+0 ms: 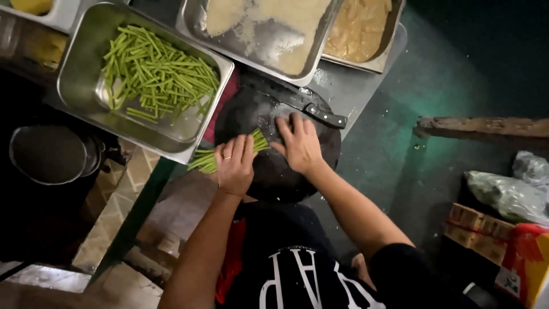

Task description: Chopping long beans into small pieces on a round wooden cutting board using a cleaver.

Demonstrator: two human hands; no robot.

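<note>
The room was dim, with a dark green floor (434, 86) to the right and a crowded steel counter running across the top of the view. On the counter sat a round dark chopping board (274, 171), its near edge hidden by the person's forearms and black shirt. The left hand (235, 163) lay palm-down over a bundle of green bean stalks (207, 160), fingers curled loosely around them, so the middle of the bundle was covered and only its two ends showed. The right hand (298, 143) rested flat on the board just beside it, fingers spread and holding nothing. A cleaver (297, 103) lay on the board beyond the right hand's fingertips; its dark blade was hard to separate from the board. To the left stood a steel tray (80, 86) of cut green beans (157, 74). Two more trays (246, 54) were cut off at the top edge, their pale contents unclear. A round pan (48, 154) sat in shadow at left, and bags (503, 194) lay at right.
</note>
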